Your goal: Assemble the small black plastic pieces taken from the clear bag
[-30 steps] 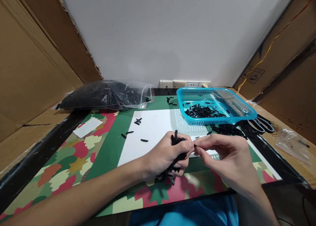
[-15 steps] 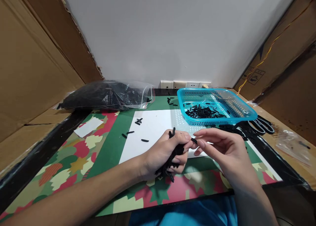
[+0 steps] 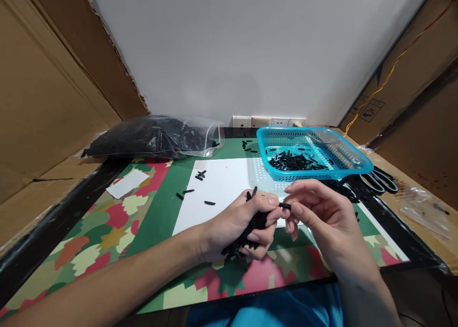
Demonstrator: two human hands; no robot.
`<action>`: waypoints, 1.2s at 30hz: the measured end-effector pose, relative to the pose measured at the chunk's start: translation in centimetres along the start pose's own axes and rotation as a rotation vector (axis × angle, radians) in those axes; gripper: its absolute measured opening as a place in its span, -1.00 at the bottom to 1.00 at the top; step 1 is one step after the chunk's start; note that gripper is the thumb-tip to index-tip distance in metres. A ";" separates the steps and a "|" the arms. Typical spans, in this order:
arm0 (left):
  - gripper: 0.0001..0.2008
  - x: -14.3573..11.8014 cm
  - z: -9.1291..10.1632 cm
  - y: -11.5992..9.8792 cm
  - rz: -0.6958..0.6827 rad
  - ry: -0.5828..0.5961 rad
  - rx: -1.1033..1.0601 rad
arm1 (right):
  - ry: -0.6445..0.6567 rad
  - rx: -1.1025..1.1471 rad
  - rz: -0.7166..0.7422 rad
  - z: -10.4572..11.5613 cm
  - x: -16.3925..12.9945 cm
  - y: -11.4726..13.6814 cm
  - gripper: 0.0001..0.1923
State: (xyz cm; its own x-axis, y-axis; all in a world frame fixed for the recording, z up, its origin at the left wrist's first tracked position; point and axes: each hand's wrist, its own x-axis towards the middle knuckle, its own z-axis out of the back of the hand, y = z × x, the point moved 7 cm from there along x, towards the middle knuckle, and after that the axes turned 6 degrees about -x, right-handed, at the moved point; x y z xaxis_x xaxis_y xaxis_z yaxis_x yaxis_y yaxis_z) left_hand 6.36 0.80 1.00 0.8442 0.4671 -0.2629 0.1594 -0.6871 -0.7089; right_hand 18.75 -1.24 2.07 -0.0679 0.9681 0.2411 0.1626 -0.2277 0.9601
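Note:
My left hand point(image 3: 231, 222) is closed around a bunch of small black strips point(image 3: 255, 221), some of which stick out above the fist and below it. Its thumb and forefinger also pinch one end of a single short black piece point(image 3: 285, 205). At that piece's other end, the thumb of my right hand point(image 3: 327, 217) presses, with the fingers curled and partly hidden behind. Beneath both hands lies a white sheet point(image 3: 225, 174) with several loose black pieces point(image 3: 201, 175) on its left part.
A blue plastic basket point(image 3: 315, 176) behind my right hand holds a heap of short black pieces point(image 3: 295, 161). Black-handled scissors point(image 3: 381, 180) lie to its right. At the back left rests a clear zip bag point(image 3: 153, 136) full of black material. Cardboard walls point(image 3: 46, 55) flank the table.
My right hand has shifted slightly right, and its fingers have moved. More of the black piece between the two hands now shows, lying nearly level.

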 end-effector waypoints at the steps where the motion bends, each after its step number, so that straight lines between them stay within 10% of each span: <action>1: -0.64 0.0 0.0 0.0 0.000 -0.004 0.002 | -0.004 0.011 0.002 0.0 0.0 -0.1 -0.87; 36: -0.68 0.2 0.5 0.2 -0.017 0.020 -0.025 | 0.031 0.093 -0.053 -0.7 -0.1 -0.8 -0.92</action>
State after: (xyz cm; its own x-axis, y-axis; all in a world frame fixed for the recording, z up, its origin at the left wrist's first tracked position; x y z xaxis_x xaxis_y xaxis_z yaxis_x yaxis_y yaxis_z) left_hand 6.35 1.06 0.46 0.8510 0.4682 -0.2378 0.1867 -0.6930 -0.6963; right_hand 17.93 -1.22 1.33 -0.1088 0.9746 0.1958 0.2488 -0.1640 0.9546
